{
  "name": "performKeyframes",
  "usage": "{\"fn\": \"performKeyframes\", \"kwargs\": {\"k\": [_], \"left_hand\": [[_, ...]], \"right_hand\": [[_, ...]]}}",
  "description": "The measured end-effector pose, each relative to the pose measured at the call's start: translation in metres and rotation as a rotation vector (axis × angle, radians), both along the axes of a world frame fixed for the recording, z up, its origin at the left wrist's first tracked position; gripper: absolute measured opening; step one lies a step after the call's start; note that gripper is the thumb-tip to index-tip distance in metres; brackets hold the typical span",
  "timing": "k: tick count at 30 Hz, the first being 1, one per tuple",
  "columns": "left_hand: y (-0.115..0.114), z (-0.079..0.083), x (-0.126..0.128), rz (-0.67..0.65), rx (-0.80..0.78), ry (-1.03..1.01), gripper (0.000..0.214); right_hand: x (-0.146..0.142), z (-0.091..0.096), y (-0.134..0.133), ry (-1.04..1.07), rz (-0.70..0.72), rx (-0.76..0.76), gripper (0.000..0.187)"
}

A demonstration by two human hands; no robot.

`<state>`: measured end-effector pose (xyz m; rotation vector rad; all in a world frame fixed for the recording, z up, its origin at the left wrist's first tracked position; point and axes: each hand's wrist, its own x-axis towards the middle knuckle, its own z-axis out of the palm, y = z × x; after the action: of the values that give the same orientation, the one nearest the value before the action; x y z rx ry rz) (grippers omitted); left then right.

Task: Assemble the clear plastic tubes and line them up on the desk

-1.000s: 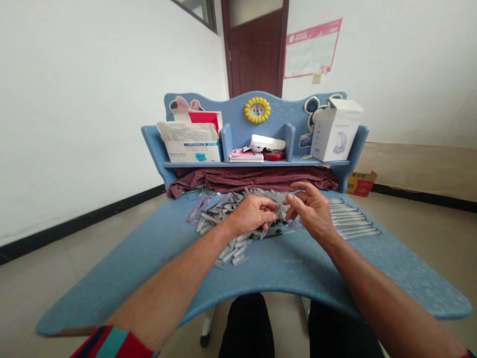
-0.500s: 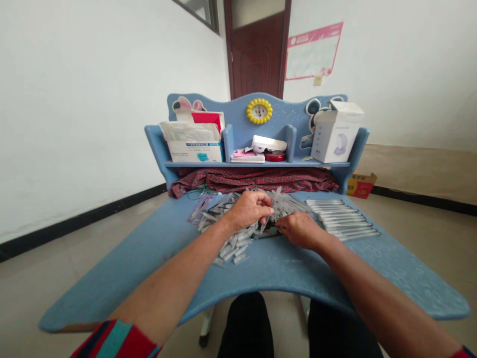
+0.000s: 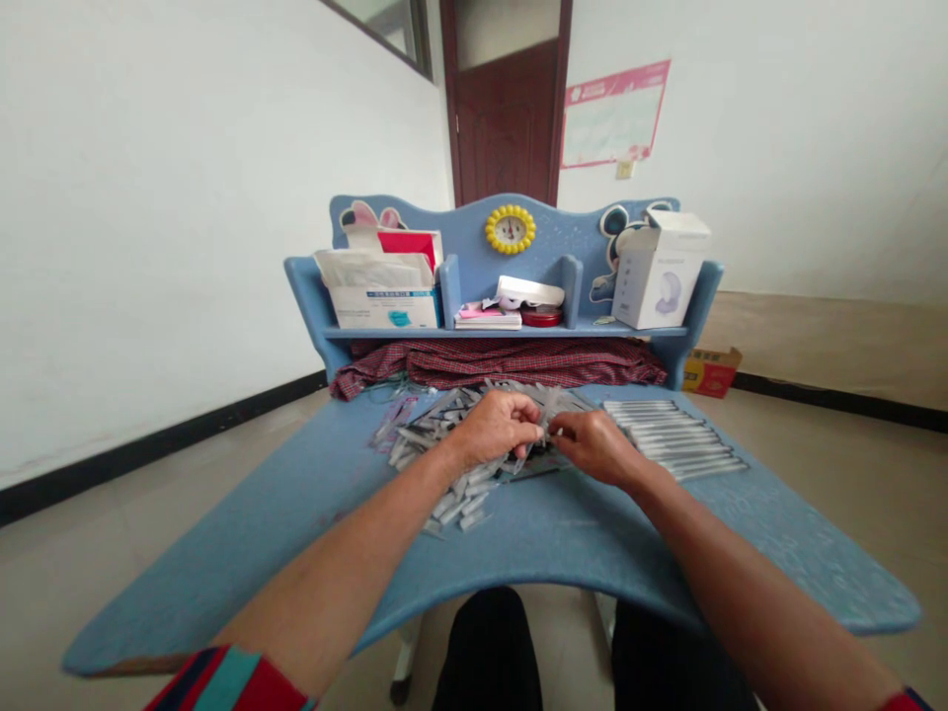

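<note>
Over the middle of a loose pile of clear plastic pen parts [image 3: 470, 494], my left hand [image 3: 498, 427] is closed with thumb and fingers pinching a clear pen barrel [image 3: 522, 462]. My right hand [image 3: 596, 446] meets it from the right, fingertips pressed together close to the left thumb. What the right fingers pinch is too small and blurred to name. Under the hands lie dark thin pieces, partly hidden. To the right of my right hand, a row of pens [image 3: 677, 439] with dark lines inside lies side by side on the blue desk [image 3: 259, 553].
A checked cloth [image 3: 504, 363] lies rolled along the back, below the shelf [image 3: 474, 333]. On that shelf stand a mask box [image 3: 385, 306], some booklets [image 3: 487, 320], a red round tin [image 3: 541, 317] and a white carton [image 3: 659, 272]. The desk's front edge curves inward.
My right hand has risen from the pile to my left fingertips. The barrel in my left hand has dropped lower and is less upright. The view has shifted slightly.
</note>
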<state>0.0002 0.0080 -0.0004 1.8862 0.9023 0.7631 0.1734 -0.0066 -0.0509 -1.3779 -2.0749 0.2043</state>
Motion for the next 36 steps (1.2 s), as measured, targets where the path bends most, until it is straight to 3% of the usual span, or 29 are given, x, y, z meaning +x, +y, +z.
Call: {"fn": "performKeyframes", "kwargs": {"k": [4, 7, 15, 36], "left_hand": [[0.001, -0.002, -0.001, -0.014, -0.014, 0.008, 0.007], [0.002, -0.004, -0.001, -0.041, -0.032, 0.017, 0.007], [0.001, -0.006, 0.001, -0.100, -0.038, 0.064, 0.009], [0.001, -0.006, 0.001, -0.129, -0.050, 0.078, 0.013]], "right_hand": [[0.011, 0.010, 0.004, 0.880, 0.109, -0.189, 0.014], [0.015, 0.016, 0.002, 1.159, 0.226, -0.227, 0.022], [0.010, 0.017, -0.003, 1.225, 0.352, -0.271, 0.025], [0.009, 0.014, -0.001, 1.224, 0.352, -0.285, 0.023]]}}
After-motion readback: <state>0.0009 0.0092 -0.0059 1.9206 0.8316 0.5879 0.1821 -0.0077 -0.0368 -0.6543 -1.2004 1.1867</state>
